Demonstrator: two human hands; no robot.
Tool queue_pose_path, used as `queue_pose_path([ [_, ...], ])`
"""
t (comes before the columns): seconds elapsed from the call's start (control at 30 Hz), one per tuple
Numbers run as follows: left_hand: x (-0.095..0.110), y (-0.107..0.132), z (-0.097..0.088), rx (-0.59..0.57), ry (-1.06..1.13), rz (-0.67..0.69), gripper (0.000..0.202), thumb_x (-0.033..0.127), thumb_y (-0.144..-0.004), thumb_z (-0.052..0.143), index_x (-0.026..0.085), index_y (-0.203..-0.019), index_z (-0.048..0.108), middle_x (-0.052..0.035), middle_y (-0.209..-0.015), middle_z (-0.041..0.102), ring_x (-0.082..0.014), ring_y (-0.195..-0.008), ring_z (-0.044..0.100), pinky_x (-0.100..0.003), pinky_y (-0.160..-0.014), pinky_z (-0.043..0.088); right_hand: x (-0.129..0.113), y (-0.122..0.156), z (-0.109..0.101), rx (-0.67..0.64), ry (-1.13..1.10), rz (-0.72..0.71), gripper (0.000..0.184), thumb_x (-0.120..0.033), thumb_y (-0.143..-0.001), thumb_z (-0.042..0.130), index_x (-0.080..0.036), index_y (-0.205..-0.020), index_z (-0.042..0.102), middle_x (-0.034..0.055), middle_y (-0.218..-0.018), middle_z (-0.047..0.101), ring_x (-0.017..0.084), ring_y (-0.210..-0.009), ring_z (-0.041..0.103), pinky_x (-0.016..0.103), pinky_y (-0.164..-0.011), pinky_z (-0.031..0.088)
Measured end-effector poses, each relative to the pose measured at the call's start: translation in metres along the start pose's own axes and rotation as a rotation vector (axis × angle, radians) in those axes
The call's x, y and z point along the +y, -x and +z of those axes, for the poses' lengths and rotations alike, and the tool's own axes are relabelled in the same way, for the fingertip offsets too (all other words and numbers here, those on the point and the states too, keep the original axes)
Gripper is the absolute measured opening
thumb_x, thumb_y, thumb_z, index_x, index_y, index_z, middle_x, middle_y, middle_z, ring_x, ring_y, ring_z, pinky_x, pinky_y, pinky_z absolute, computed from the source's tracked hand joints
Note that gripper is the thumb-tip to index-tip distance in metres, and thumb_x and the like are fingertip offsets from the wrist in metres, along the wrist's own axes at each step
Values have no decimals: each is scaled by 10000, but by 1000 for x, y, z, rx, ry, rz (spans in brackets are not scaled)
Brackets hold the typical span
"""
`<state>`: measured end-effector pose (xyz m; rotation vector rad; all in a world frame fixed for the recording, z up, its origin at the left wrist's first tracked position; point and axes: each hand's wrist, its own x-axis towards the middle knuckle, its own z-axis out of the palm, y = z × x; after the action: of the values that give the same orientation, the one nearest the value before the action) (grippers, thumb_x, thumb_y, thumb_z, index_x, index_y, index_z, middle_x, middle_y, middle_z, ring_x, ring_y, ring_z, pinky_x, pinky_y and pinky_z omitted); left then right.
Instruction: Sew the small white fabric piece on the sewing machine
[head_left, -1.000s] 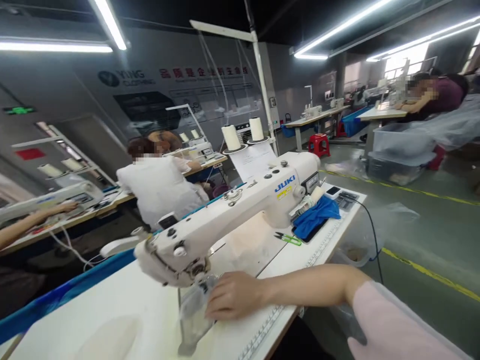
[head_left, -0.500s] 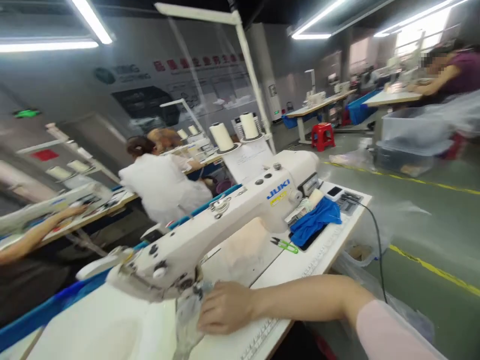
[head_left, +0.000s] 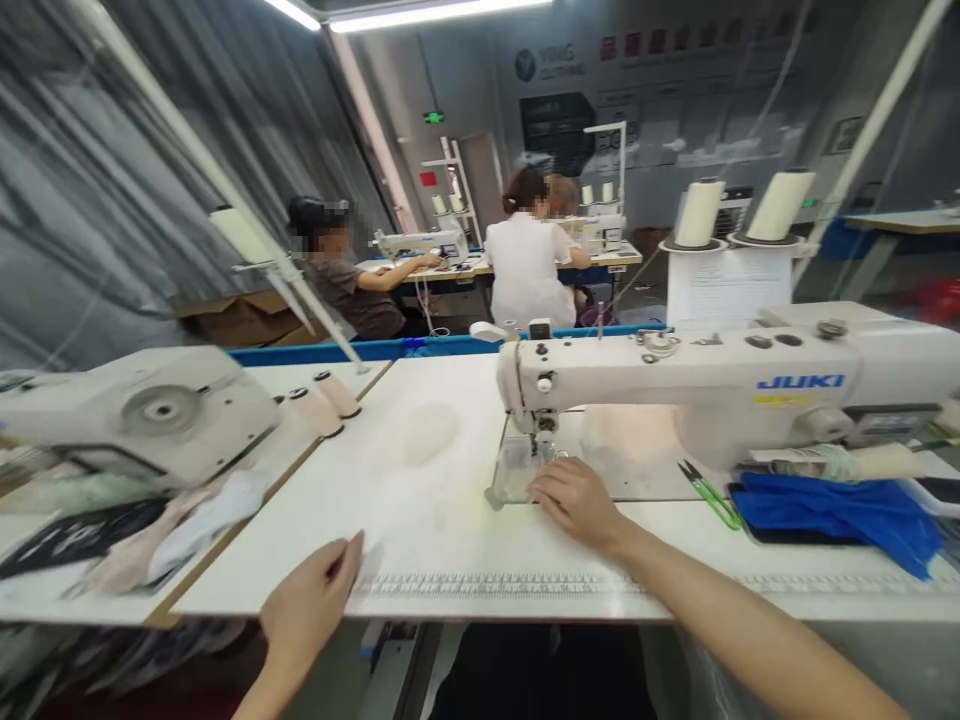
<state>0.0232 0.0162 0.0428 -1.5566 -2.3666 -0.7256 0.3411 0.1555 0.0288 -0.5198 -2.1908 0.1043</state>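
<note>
A white JUKI sewing machine (head_left: 637,375) stands on the white table (head_left: 420,500) in front of me. My right hand (head_left: 574,497) rests beside its needle and presser foot (head_left: 535,445), palm down with the fingers bent together. The fingertips lie at the edge of a see-through, greyish patch (head_left: 514,472) on the machine bed; what is under them is hidden. Farther left and nearer the table's front edge is my left hand (head_left: 311,600). Its thumb and fingers come together at the tips, and nothing shows between them.
Green-handled thread snips (head_left: 709,495) and blue cloth (head_left: 832,510) lie right of my right hand. A printed ruler (head_left: 480,585) runs along the front edge. Left are thread cones (head_left: 315,412), another machine (head_left: 142,415) and loose fabric (head_left: 180,535). Co-workers (head_left: 529,250) sit beyond at other machines.
My view has swung left and levelled, bringing the left machine and my left hand into sight. My right hand is still by the needle.
</note>
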Motion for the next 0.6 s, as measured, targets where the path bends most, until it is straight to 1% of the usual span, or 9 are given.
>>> queue_pose_path([
  [0.07,0,7,2,39,10,2,448,430,-869,382,187,-493,379,2,-480,427,-136,-487,432,-220,-469,252,-1,1,-1,-1,-27,6,201,-205,-956,455,-191,-908,649,57,-871,691,193,-842,610,350,-759,464],
  [0.17,0,24,1,83,65,72,442,410,-896,366,189,-514,351,12,-507,409,-135,-531,418,-244,-551,311,-3,1,-2,-16,-48,-2,197,-184,-953,457,-191,-928,652,58,-875,693,194,-835,613,351,-749,471],
  [0.27,4,55,-3,115,121,163,446,366,-906,398,188,-500,344,26,-485,366,-132,-518,383,-287,-652,359,-5,3,-4,-37,-51,-7,191,-164,-947,465,-194,-947,653,52,-888,697,190,-846,614,347,-748,478],
  [0.33,7,82,-4,105,154,222,449,329,-908,414,187,-485,366,34,-465,348,-126,-485,350,-297,-650,366,-6,3,-5,-44,-45,-2,188,-168,-949,468,-195,-965,653,50,-899,698,188,-858,618,348,-757,482],
  [0.43,5,128,1,42,197,272,437,281,-911,439,187,-488,388,28,-473,388,-123,-476,379,-282,-587,365,-7,3,-6,-48,-34,10,186,-173,-953,471,-196,-979,654,50,-911,697,183,-870,626,347,-769,490],
  [0.5,0,160,9,-48,217,243,427,260,-925,427,187,-506,396,22,-491,430,-123,-478,417,-277,-554,360,-7,2,-7,-52,-30,14,184,-176,-953,475,-198,-990,653,48,-912,695,182,-876,631,346,-772,498],
  [0.53,-3,176,13,-94,235,208,428,265,-931,420,186,-511,405,21,-492,449,-121,-470,431,-273,-541,360,-7,1,-7,-54,-29,15,184,-180,-953,475,-201,-995,653,48,-913,695,185,-880,634,349,-776,501],
  [0.6,-11,205,18,-229,274,72,430,303,-944,409,190,-531,445,14,-520,503,-126,-493,481,-272,-568,384,-7,3,-10,-68,-32,17,182,-191,-951,480,-213,-1000,654,52,-927,694,201,-893,637,368,-795,503],
])
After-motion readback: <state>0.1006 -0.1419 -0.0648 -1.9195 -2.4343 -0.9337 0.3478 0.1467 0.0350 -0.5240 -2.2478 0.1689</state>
